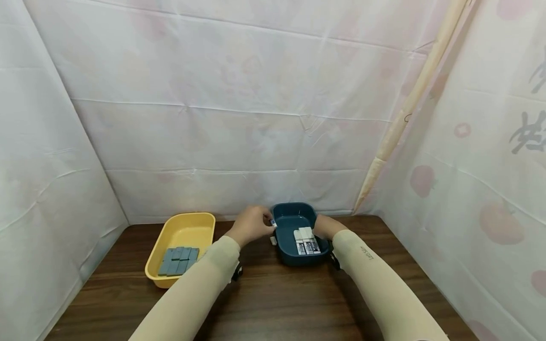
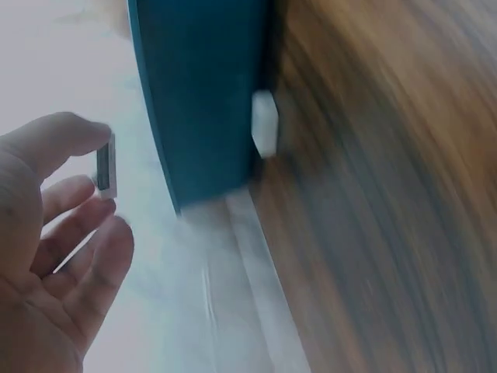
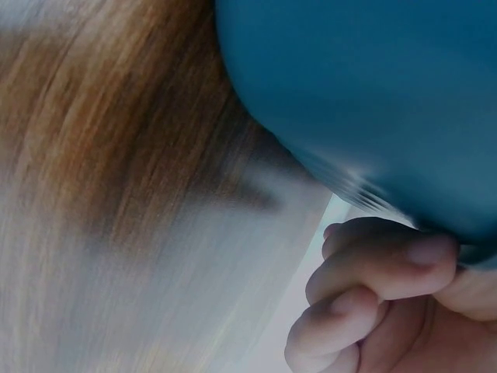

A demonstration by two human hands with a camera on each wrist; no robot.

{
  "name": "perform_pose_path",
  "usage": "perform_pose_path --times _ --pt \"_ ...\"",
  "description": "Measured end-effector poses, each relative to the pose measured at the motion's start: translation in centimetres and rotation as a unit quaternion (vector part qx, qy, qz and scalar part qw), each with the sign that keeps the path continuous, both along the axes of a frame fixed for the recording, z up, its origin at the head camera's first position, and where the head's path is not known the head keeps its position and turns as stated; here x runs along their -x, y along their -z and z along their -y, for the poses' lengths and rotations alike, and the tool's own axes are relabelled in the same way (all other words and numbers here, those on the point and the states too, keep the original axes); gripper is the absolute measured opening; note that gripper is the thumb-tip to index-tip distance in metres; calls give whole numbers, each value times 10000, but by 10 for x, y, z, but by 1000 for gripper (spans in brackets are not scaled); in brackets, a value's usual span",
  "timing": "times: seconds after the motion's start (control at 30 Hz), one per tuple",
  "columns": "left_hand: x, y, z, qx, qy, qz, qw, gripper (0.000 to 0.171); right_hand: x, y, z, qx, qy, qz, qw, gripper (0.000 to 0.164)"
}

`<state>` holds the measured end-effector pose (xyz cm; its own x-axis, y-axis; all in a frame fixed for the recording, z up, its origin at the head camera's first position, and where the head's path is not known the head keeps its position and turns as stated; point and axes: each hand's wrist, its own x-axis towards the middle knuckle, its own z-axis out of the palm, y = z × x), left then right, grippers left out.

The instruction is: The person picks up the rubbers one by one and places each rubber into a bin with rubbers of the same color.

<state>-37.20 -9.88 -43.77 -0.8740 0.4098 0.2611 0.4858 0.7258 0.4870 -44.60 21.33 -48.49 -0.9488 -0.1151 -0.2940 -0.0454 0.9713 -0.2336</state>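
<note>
My left hand (image 1: pixel 252 223) pinches a small eraser (image 1: pixel 273 223) with a dark sleeve between thumb and fingers, right at the left rim of a dark blue tray (image 1: pixel 286 222). The left wrist view shows this hand (image 2: pixel 66 210) and the eraser (image 2: pixel 106 167) near the tray's wall. My right hand (image 1: pixel 327 227) reaches over the tray's right rim, beside several sleeved white erasers (image 1: pixel 308 246). Several of its fingers (image 3: pixel 373 264) are curled close to the tray's outer wall (image 3: pixel 373 85); what its thumb and index finger do is hidden.
A small white eraser-like block (image 1: pixel 273 241) lies on the brown wooden table (image 1: pixel 273 293), against the blue tray's left side. To the left stands a yellow tray (image 1: pixel 187 222) with several grey-green blocks (image 1: pixel 177 262). A pale curtain (image 1: pixel 239 142) hangs close behind both trays.
</note>
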Motion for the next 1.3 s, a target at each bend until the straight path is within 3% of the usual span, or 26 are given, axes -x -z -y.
perform_pose_path --times 0.17,0.4,0.6,0.7,0.8,1.0,1.17,1.3 --pt "-7 -4 -30 293 174 -116 9994 23 4 3 -1 -45 51 62 10000 13" --pt "-8 -4 -66 990 405 254 9939 11 -26 -21 10 -52 105 -69 9999 16" --pt "-7 2 -82 1818 381 8 9826 32 -38 -30 13 -28 -63 -267 9996 16" --pt "-5 8 -86 2103 283 -112 9772 34 -36 -31 14 -76 -93 -273 9996 33" --pt "-4 13 -90 2189 215 -113 9754 33 -34 -30 13 -149 -95 -235 9996 43" --pt "-1 18 -95 2317 184 -126 9725 34 -36 -31 13 -177 14 -182 9997 40" --pt "-1 16 -97 2219 267 -11 9747 36 -35 -29 10 -165 -24 -215 9996 34" --pt "-1 14 -92 1867 416 135 9814 31 -35 -28 7 -90 -11 -243 9997 27"
